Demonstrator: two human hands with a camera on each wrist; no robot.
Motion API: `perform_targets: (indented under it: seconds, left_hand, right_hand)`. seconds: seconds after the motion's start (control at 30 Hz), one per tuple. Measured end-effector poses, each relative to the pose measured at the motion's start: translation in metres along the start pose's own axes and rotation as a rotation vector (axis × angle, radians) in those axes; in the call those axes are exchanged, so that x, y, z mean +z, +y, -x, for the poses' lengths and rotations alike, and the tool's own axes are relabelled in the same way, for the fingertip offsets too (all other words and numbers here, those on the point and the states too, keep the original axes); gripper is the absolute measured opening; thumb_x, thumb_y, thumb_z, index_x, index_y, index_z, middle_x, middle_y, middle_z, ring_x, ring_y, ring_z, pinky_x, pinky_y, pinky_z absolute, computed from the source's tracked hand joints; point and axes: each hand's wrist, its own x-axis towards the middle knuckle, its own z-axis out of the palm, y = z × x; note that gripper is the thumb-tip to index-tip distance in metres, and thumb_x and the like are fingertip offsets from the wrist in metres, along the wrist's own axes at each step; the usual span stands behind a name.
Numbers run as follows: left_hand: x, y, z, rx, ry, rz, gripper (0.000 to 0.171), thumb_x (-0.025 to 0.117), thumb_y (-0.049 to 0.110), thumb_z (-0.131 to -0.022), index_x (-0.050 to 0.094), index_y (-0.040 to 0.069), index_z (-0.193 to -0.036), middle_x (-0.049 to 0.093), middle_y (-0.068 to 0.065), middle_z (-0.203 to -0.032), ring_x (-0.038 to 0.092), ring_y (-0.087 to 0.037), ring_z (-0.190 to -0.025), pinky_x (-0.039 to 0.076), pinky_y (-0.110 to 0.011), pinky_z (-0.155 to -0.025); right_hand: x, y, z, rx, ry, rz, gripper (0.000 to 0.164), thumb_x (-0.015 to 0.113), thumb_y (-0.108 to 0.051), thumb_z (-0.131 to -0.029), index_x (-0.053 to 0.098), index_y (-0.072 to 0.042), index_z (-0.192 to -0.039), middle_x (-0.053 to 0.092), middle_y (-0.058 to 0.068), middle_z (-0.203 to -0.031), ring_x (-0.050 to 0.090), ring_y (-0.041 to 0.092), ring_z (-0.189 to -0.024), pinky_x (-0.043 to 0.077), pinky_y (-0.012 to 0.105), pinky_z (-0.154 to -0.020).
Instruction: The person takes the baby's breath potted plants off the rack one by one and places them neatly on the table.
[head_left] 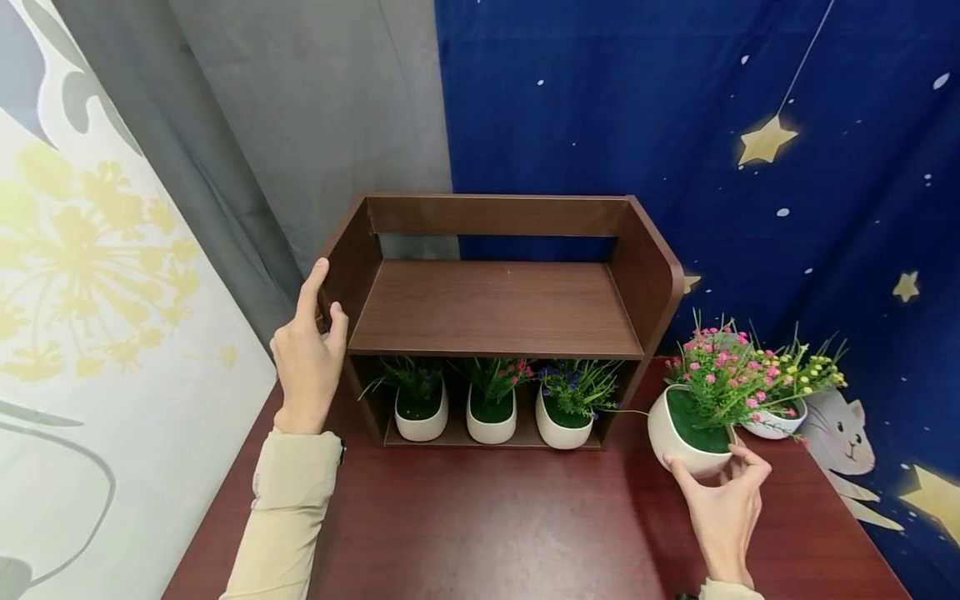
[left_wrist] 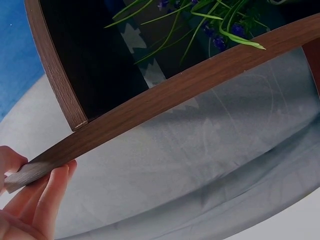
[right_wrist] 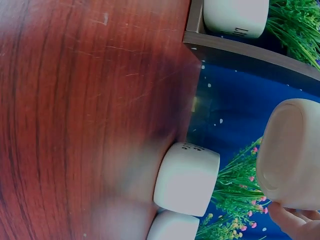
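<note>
A brown wooden shelf (head_left: pixel 495 308) stands on the red-brown table (head_left: pixel 487 525). My left hand (head_left: pixel 324 296) grips the front edge of its left side panel (left_wrist: pixel 150 102), with the board pinched between thumb and fingers (left_wrist: pixel 50 190). My right hand (head_left: pixel 707 471) holds a cream pot of pink flowers (head_left: pixel 686 429) from below, tilted and just right of the shelf. In the right wrist view the pot's base (right_wrist: pixel 292 155) shows with my fingertips (right_wrist: pixel 295 222) under it. The shelf's top board is bare.
Three cream pots of greenery (head_left: pixel 491 412) sit side by side in the shelf's lower compartment. A pot of yellow flowers (head_left: pixel 780 417) stands behind the held one; the right wrist view shows two white pots (right_wrist: pixel 187 177) there. A blue starry curtain (head_left: pixel 675 125) hangs close behind.
</note>
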Motion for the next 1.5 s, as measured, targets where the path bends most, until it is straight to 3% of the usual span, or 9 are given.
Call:
perform_targets:
  seconds: [0.27,0.47,0.8,1.17,1.5]
  left_hand:
    - [0.001,0.0,0.001,0.002,0.003,0.004,0.054,0.055,0.005,-0.089,0.047,0.022,-0.139,0.032,-0.003,-0.045,0.018,-0.015,-0.035,0.017,-0.03,-0.038]
    - [0.001,0.0,-0.001,0.005,0.006,0.008,0.053,0.055,0.005,-0.089,0.047,0.022,-0.139,0.032,-0.002,-0.046,0.017,-0.014,-0.035,0.017,-0.029,-0.038]
    - [0.001,0.0,-0.002,0.002,0.017,0.008,0.053,0.056,0.005,-0.088,0.048,0.022,-0.138,0.032,-0.001,-0.046,0.017,-0.012,-0.035,0.018,-0.029,-0.038]
    - [0.0,0.001,-0.004,0.0,0.0,0.009,0.051,0.055,0.006,-0.089,0.047,0.022,-0.138,0.033,-0.003,-0.048,0.019,-0.015,-0.036,0.018,-0.031,-0.039]
    - [0.0,0.0,-0.002,-0.005,-0.008,0.003,0.052,0.055,0.006,-0.089,0.047,0.021,-0.138,0.035,-0.003,-0.05,0.02,-0.015,-0.036,0.019,-0.032,-0.038]
  right_hand:
    - [0.006,0.008,0.0,-0.032,-0.03,-0.014,0.081,0.088,-0.005,-0.056,0.037,0.002,-0.118,0.052,0.017,-0.127,0.05,0.006,-0.112,0.037,0.014,-0.091]
    - [0.014,0.016,0.0,-0.089,-0.052,0.072,0.081,0.089,-0.008,-0.055,0.038,0.002,-0.117,0.057,0.019,-0.117,0.056,0.019,-0.101,0.034,0.01,-0.08]
    - [0.024,0.026,-0.003,-0.138,-0.057,0.151,0.077,0.09,-0.012,-0.054,0.041,-0.001,-0.112,0.059,0.014,-0.093,0.049,0.017,-0.079,0.032,0.023,-0.071]
    - [0.033,0.034,-0.01,-0.184,-0.095,0.227,0.071,0.09,-0.02,-0.055,0.046,-0.004,-0.108,0.054,0.013,-0.081,0.053,0.032,-0.071,0.035,0.046,-0.065]
    - [0.043,0.042,-0.014,-0.205,-0.118,0.209,0.072,0.09,-0.019,-0.055,0.045,-0.003,-0.109,0.049,0.01,-0.078,0.05,0.031,-0.067,0.035,0.044,-0.065]
